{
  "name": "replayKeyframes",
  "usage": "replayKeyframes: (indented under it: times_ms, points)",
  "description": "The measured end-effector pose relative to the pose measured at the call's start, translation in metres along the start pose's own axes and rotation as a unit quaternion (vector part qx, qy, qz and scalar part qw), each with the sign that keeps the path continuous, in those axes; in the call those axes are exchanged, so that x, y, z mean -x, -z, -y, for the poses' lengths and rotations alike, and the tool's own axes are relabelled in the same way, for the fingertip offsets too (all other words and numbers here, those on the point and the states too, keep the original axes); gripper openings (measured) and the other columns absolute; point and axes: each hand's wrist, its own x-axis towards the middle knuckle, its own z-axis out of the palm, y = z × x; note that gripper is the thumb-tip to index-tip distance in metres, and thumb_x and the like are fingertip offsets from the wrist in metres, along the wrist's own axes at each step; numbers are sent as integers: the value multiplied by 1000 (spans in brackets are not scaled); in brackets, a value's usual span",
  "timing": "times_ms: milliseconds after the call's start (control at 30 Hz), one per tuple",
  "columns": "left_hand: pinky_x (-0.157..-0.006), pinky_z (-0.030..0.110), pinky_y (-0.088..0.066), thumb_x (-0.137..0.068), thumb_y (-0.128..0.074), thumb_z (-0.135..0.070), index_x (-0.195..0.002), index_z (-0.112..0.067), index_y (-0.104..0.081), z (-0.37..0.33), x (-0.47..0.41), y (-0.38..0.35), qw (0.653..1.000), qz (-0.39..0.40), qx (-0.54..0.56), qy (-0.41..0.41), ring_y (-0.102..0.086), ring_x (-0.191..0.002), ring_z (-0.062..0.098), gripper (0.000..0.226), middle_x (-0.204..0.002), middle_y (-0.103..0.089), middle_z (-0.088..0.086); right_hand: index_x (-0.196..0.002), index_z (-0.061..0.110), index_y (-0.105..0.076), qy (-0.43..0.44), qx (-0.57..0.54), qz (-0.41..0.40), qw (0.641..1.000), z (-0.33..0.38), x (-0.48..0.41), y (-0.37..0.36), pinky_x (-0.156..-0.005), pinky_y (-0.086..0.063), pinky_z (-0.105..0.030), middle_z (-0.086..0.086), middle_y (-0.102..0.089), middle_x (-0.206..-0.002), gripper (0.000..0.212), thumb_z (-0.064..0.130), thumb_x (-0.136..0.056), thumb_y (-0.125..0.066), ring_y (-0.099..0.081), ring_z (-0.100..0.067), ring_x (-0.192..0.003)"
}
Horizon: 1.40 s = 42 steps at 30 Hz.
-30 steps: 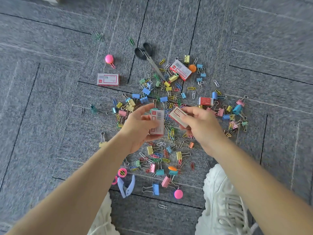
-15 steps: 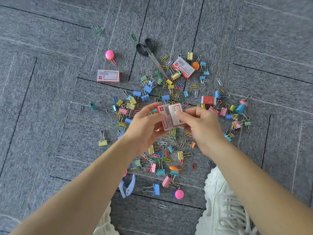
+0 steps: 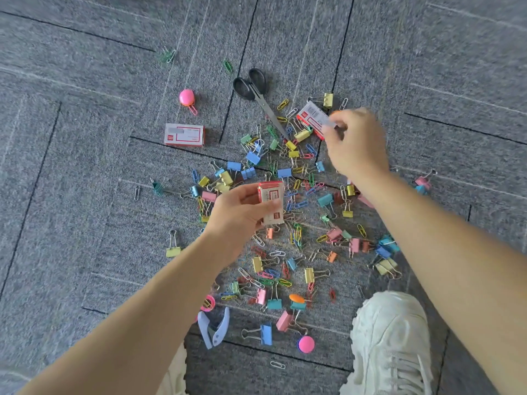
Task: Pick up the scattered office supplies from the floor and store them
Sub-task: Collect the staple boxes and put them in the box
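Note:
My left hand [image 3: 236,220] grips two small red-and-white staple boxes [image 3: 272,202] stacked together, held above the heap of clips. My right hand [image 3: 356,143] is stretched to the far right of the heap. Its curled fingertips pinch the near end of another staple box [image 3: 310,116] lying on the carpet; the hand is blurred. A fourth staple box [image 3: 184,135] lies alone at the left. Coloured binder clips and paper clips [image 3: 285,252] are strewn over the grey carpet between and below my hands.
Black scissors [image 3: 255,91] lie at the far side of the heap. A pink round pin [image 3: 186,97] sits to their left. A blue staple remover [image 3: 212,329] and a pink ball [image 3: 306,344] lie near my white shoe [image 3: 390,346].
The right hand passed its box to the left hand, which now holds both. The right hand then moved away up and right to the box beside the scissors.

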Motion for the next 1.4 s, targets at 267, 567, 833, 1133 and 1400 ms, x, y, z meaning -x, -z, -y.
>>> replayKeyframes:
  times_ms: [267,567,833,1133,1400]
  points:
    - [-94,46,-55,-68,-77,-8,-106,-8,-65,1,-5,0,998,2,57,8,-72,-98,27,40,-91,-75,4,-97,9,-69,-97,104,120,983,0,-43,-23,-51,-32,-27,-7,-67,-93,35,41,-83,-76,-61,-27,-81]
    - [-97,47,-53,-88,-66,-3,-106,-6,-64,2,-11,-3,991,-13,129,29,-68,-105,32,19,-102,-72,14,-101,17,-64,-243,-335,125,902,8,59,5,-53,-48,-21,-4,-72,-91,14,18,-89,-72,-60,-3,-57]
    - [-98,44,-52,-91,-60,-3,-109,-2,-64,3,-4,0,983,11,178,40,-67,-110,36,18,-108,-72,20,-96,21,-67,-190,-354,138,905,16,98,-6,-66,-57,-28,-4,-75,-92,10,18,-89,-73,-71,-15,-78]
    - [-97,45,-53,-96,-55,-2,-105,-4,-62,1,0,15,981,28,186,41,-66,-108,35,12,-102,-73,19,-104,9,-67,-210,-406,155,876,31,96,-15,-62,-55,-20,-2,-75,-87,17,16,-90,-72,-68,-6,-67]
    - [-106,58,-43,-100,-49,-9,-124,-6,-58,4,1,31,977,54,206,27,-57,-122,44,25,-127,-62,27,-92,19,-68,-156,-321,148,922,44,103,-29,-71,-61,-35,1,-72,-87,12,26,-87,-76,-72,-22,-82]
